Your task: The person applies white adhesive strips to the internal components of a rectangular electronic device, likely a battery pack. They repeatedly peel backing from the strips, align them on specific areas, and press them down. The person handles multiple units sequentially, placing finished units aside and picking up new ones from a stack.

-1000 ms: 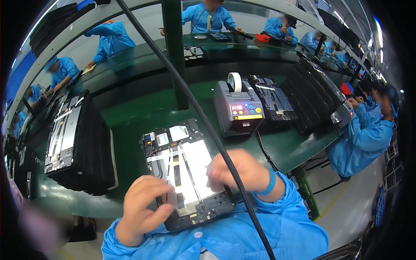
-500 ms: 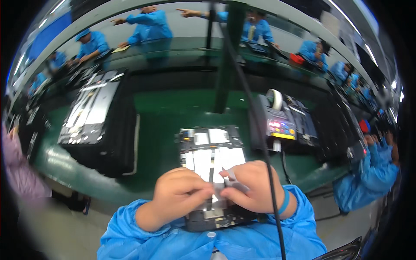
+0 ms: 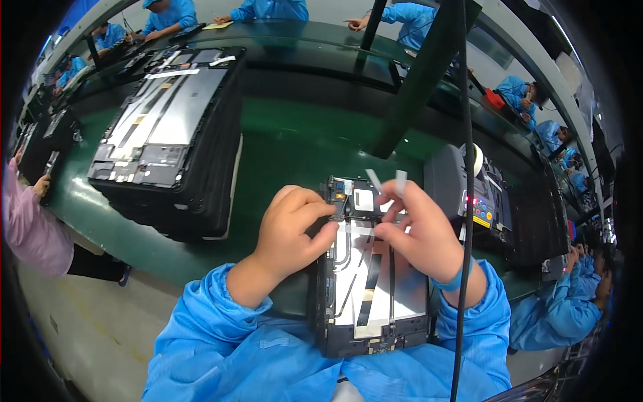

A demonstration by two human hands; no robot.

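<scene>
An opened tablet (image 3: 410,295) lies in front of me, its silver battery plates, black ribbon cables and circuit parts exposed. Across its upper part runs a short translucent strip of tape (image 3: 356,230). My left hand (image 3: 284,228) is curled, with the thumb tip at the strip's left end. At the other end, my right hand (image 3: 422,234) has its thumb on the strip. Two more whitish pieces of tape (image 3: 401,182) stick up from the right hand's fingertips. The fingers partly hide the tablet's top edge.
A tall stack of opened tablets (image 3: 171,127) stands left on the green table (image 3: 288,134). Right are a tape dispenser (image 3: 479,208) with a white roll and another dark stack (image 3: 536,221). A black cable (image 3: 462,281) hangs in front; a green post (image 3: 422,87) rises behind. Co-workers sit around.
Both hands have moved from the tablet's middle to its upper part and farther apart. A strip now spans between them. The view has shifted, and the tablet appears farther right.
</scene>
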